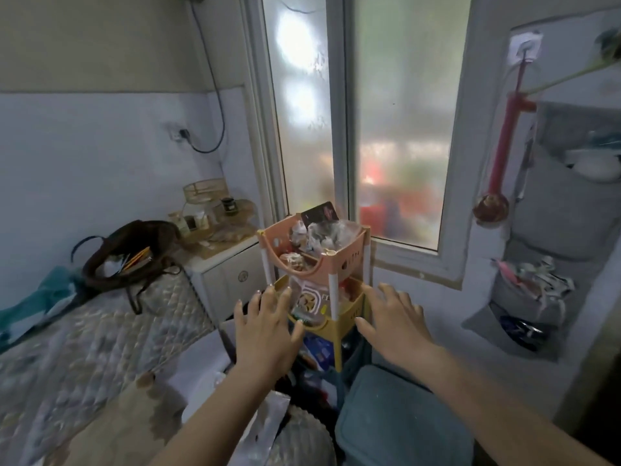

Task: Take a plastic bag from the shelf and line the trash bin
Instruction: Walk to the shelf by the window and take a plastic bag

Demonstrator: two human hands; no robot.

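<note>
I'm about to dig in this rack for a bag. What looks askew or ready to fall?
On the pink top tier, a dark card stands tilted above the piled wrappers, so it could slip. Both hands, left and right, are open and empty.

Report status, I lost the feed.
Left hand and right hand open, empty, reaching at tiered pink-and-yellow plastic shelf. No bag picked. Nothing blocking.

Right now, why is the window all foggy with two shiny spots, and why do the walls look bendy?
In the head view, the window has frosted glass, so outside shows only as smeared colours; the two bright blobs are glare on its left pane. The wide-angle lens bows the frame and walls. The tiered shelf and both open hands, left hand and right hand, look slightly soft.
</note>
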